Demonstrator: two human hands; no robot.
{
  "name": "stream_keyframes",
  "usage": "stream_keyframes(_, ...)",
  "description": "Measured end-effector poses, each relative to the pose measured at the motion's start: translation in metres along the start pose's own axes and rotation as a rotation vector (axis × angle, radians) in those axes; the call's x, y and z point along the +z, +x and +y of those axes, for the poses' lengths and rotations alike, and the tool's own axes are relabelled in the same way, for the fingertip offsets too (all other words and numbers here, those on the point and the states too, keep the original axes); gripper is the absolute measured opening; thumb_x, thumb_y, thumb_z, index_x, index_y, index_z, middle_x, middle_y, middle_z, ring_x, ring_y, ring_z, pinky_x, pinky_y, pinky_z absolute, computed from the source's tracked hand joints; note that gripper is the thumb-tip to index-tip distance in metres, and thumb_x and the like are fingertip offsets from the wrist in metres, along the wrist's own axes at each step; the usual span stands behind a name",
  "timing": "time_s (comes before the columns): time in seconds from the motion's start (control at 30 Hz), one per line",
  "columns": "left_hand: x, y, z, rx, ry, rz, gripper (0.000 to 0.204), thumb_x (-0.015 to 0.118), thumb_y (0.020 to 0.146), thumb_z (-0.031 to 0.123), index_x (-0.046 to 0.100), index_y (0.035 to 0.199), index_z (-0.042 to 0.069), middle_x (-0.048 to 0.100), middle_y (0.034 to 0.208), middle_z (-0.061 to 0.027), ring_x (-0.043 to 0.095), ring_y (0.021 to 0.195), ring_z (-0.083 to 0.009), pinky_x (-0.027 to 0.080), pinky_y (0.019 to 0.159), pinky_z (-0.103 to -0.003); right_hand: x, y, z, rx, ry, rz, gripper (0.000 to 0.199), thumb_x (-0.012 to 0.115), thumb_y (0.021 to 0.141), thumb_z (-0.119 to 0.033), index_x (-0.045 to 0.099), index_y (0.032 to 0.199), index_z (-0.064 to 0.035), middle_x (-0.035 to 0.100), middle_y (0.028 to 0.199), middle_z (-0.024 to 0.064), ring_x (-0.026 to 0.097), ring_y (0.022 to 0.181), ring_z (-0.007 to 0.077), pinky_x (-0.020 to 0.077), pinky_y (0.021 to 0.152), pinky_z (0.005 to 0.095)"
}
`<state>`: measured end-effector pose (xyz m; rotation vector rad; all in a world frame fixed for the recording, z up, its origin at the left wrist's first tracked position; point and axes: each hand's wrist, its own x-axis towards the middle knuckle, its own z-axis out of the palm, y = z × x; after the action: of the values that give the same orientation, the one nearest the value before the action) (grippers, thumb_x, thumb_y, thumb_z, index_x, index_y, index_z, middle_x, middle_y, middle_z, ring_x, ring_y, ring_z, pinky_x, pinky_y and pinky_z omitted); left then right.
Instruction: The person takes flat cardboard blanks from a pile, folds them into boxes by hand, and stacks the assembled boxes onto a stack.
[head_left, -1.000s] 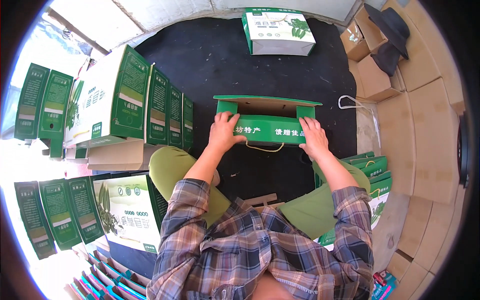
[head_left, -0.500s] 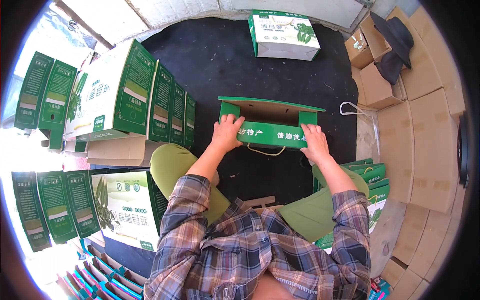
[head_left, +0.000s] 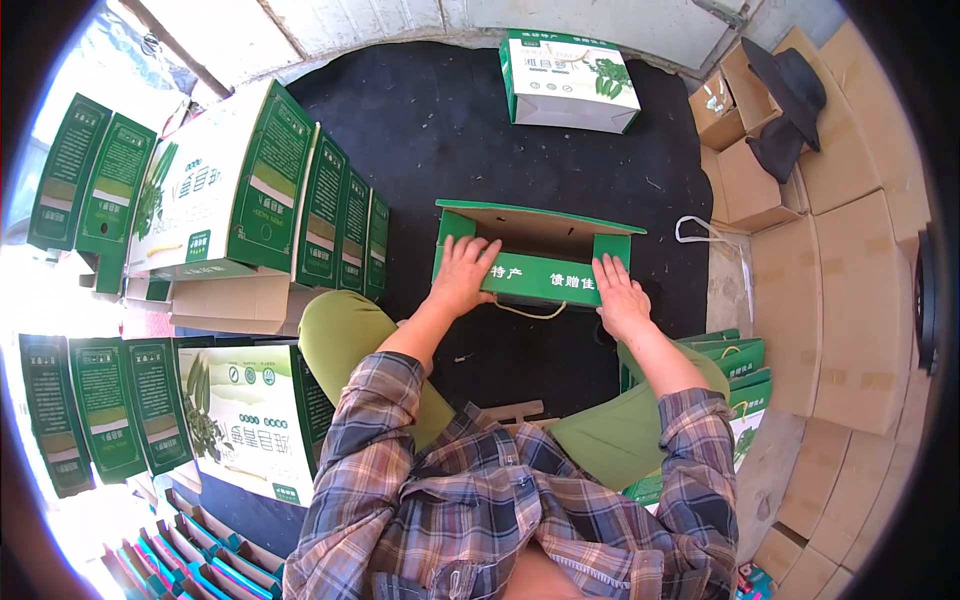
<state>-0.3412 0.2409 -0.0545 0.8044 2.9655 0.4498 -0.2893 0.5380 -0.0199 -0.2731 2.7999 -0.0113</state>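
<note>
At far left we note flat green carton blanks [head_left: 85, 185] leaning on edge, and beside them a row of assembled green-and-white boxes [head_left: 255, 195] standing side by side on the black floor mat [head_left: 420, 130]. More finished boxes [head_left: 235, 415] sit at lower left. We judge from this stock that a good share of the folding is already done.

At centre, the green carton in hand [head_left: 535, 255] rests on the mat in front of the person's knees, opening upward, its brown inside showing. The left hand [head_left: 463, 275] lies flat on the near green flap, fingers spread and pressing down, not pinching. A cord handle [head_left: 530, 312] hangs below that flap. The right hand [head_left: 620, 295] rests likewise on the flap's right end, fingers extended and pressed to the board. We judge this carton erected but not closed: the far flap stands up and the top is open.

To the right, a stack of unfolded green blanks [head_left: 745, 365] lies by the right knee, so work remains. Plain brown cartons [head_left: 860, 290] fill the right side.
</note>
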Motion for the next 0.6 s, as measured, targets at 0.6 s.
stream_keyframes(0.6,0.005,0.002,0.037,0.048,-0.151,-0.031,0.074,0.08,0.058,0.027,0.047,0.121,0.003,0.05,0.109,-0.0126,0.048,0.107,-0.0304,0.039,0.092,-0.042,-0.013,0.006,0.034,0.036,0.325,0.111,0.073,0.07,0.074,-0.017,0.036,0.138,-0.0044,0.036,0.142,0.0191,0.029,0.134,0.0346,0.0301,0.108,0.0403)
